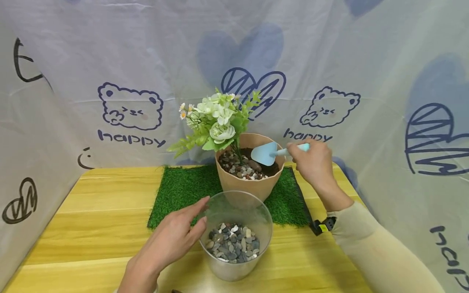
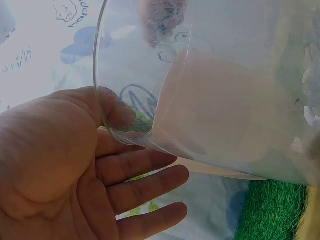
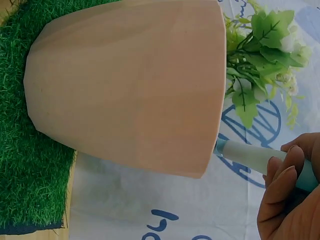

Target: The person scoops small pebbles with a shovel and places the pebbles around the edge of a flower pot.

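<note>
Touching the side of a clear plastic tub (image 1: 234, 270) with my left hand (image 1: 170, 234), I have those fingers relaxed and nearly straight; whether the thumb sits inside or outside the rim I can't tell. The tub stands upright on the wood-grained table (image 1: 110, 195), smooth and see-through, flaring to a round mouth. Loose pebbles (image 1: 234, 244) cover its bottom, grey, tan and white, many of them flat and rounded, so I'd judge there is plenty left to use.

Beyond it, my right hand (image 1: 313, 162) grasps the handle of a pale blue trowel (image 1: 265, 154), its blade tilted over a flowerpot (image 1: 249, 186) (I see no stones on the face turned my way). The pot is peach-coloured and matte, with faceted sides and a wavy rim, upright just behind the tub on a bristly artificial turf mat (image 1: 183, 191). Inside, the work looks only partly done to me: mixed stones (image 1: 238, 170) already cover the left and near part, while dark soil (image 1: 272, 169) lies uncovered on the right.

White and pale green flowers (image 1: 221, 114) rise from the pot, leaning left, with ruffled petals and feathery leaves. Farthest off hangs a creased pale curtain (image 1: 176, 40) printed with blue hearts and bears.
</note>
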Demonstrator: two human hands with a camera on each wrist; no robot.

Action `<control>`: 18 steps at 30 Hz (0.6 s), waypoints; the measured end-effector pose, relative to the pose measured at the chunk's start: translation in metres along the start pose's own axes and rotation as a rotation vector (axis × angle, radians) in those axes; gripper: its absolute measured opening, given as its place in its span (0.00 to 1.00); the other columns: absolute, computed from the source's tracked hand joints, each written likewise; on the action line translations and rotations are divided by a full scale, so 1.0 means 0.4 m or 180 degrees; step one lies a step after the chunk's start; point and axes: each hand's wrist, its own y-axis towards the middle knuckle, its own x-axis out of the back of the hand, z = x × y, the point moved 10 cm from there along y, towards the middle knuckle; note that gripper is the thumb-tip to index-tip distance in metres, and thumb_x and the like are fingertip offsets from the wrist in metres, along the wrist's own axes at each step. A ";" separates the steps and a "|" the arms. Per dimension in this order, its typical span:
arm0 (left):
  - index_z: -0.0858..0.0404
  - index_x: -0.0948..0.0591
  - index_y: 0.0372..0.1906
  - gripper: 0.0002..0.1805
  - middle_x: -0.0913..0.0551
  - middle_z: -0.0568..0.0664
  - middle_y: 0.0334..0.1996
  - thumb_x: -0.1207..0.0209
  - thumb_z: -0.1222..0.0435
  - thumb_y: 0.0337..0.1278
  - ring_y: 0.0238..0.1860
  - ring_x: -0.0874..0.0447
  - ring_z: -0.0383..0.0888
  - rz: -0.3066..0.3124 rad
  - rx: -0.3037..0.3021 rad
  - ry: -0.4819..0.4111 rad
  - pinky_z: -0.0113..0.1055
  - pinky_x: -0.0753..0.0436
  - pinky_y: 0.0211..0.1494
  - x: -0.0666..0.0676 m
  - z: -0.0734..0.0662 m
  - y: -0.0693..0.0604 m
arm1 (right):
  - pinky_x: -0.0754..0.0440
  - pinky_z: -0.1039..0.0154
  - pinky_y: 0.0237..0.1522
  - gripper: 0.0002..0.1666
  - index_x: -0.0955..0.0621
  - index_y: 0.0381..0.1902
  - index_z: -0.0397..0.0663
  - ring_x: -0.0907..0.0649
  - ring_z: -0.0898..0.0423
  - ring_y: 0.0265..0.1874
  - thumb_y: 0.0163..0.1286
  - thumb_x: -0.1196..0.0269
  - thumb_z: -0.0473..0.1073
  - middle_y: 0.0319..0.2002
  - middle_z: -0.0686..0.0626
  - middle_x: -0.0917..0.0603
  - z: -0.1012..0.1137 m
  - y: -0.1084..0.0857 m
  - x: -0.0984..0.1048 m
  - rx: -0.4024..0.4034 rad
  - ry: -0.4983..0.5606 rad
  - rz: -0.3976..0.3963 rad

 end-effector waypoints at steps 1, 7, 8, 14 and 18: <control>0.51 0.33 0.82 0.31 0.15 0.48 0.66 0.46 0.56 0.80 0.59 0.13 0.49 -0.0003 -0.0009 0.0006 0.51 0.15 0.63 0.000 0.000 0.000 | 0.28 0.65 0.12 0.19 0.14 0.34 0.44 0.21 0.53 0.12 0.74 0.38 0.53 0.18 0.47 0.17 0.002 -0.003 -0.002 0.0015 -0.0040 0.0004; 0.51 0.33 0.81 0.31 0.16 0.49 0.66 0.45 0.56 0.79 0.63 0.15 0.51 -0.0044 -0.0051 0.0029 0.52 0.16 0.67 -0.001 0.002 -0.004 | 0.30 0.66 0.13 0.20 0.14 0.35 0.43 0.28 0.56 0.12 0.74 0.37 0.55 0.16 0.53 0.23 0.005 -0.023 0.005 -0.0058 -0.0056 0.0061; 0.51 0.33 0.81 0.31 0.16 0.49 0.67 0.45 0.56 0.79 0.63 0.14 0.51 -0.0043 -0.0049 0.0027 0.52 0.16 0.67 -0.001 0.002 -0.004 | 0.28 0.66 0.14 0.21 0.13 0.36 0.43 0.27 0.56 0.12 0.74 0.37 0.56 0.16 0.53 0.23 0.004 -0.028 0.011 -0.0084 -0.0030 0.0052; 0.51 0.33 0.82 0.31 0.16 0.49 0.67 0.45 0.56 0.80 0.64 0.15 0.52 -0.0021 -0.0048 -0.0007 0.53 0.17 0.68 -0.004 0.001 -0.005 | 0.27 0.65 0.14 0.23 0.12 0.37 0.44 0.27 0.58 0.12 0.72 0.35 0.60 0.18 0.53 0.18 0.002 -0.061 0.072 -0.0113 0.0085 -0.0198; 0.52 0.33 0.81 0.31 0.16 0.50 0.66 0.44 0.56 0.79 0.65 0.16 0.54 -0.0066 -0.0093 -0.0017 0.53 0.17 0.69 0.001 -0.001 -0.006 | 0.29 0.66 0.12 0.21 0.11 0.34 0.44 0.27 0.59 0.11 0.71 0.31 0.57 0.18 0.55 0.16 0.017 -0.099 0.103 -0.0053 0.0435 -0.0265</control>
